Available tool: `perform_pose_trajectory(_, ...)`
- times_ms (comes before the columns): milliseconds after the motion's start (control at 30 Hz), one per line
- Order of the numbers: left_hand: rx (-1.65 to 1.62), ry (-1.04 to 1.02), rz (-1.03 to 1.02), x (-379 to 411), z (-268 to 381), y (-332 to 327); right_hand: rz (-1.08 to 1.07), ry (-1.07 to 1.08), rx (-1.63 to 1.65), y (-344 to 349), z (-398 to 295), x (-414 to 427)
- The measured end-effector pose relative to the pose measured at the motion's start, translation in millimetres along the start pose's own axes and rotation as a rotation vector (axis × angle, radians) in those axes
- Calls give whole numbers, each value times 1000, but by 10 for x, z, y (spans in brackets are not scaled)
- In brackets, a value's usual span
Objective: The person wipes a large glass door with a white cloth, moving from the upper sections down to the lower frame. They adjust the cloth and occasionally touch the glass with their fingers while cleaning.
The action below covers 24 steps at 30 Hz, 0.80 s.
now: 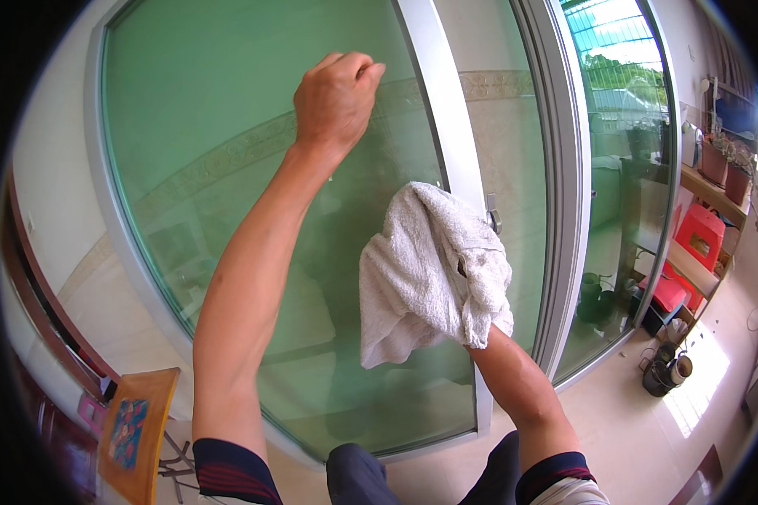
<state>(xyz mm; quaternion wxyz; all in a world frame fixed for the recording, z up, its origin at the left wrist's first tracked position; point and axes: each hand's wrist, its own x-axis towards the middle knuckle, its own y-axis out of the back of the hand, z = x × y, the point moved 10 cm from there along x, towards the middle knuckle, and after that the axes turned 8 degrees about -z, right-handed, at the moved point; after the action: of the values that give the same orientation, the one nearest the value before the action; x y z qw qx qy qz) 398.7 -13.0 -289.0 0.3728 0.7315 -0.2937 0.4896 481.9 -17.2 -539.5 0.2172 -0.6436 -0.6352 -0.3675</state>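
Observation:
A white terry cloth hangs over my right hand and hides it; only the wrist and forearm show below, so the fingers cannot be seen. The cloth is in front of the green-tinted glass door panel, near its white metal frame. Up and to the left, my left hand is raised before the glass with its fingers curled in, and no object shows in it. Beside the cloth, a metal door handle is fitted on the frame.
A wooden folding table stands at lower left. To the right are a second glass panel, a wooden shelf with a red plastic stool and potted plants, and dark pots on the tiled floor.

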Motion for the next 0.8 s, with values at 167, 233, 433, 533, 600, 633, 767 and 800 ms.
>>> perform_pose_trajectory(167,128,44,-35,229,-34,-275,17,31,323,40,-284,-53)
perform_pose_trajectory(233,154,15,-57,272,-13,-292,16,80,230,104,-406,-86)
perform_pose_trajectory(433,234,-108,-122,406,86,-349,108,34,-33,149,-427,-53)
perform_pose_trajectory(533,253,-140,-150,420,30,-342,89,14,-296,212,-787,-52)
perform_pose_trajectory(600,222,-141,-197,427,17,-345,88,14,-414,240,-910,-56)
perform_pose_trajectory(633,191,-126,-235,434,22,-350,92,18,-445,254,-927,-61)
perform_pose_trajectory(767,90,28,-385,503,-1,-387,96,75,-159,213,-611,-88)
perform_pose_trajectory(800,74,24,-378,513,13,-372,70,80,-112,177,-528,-93)
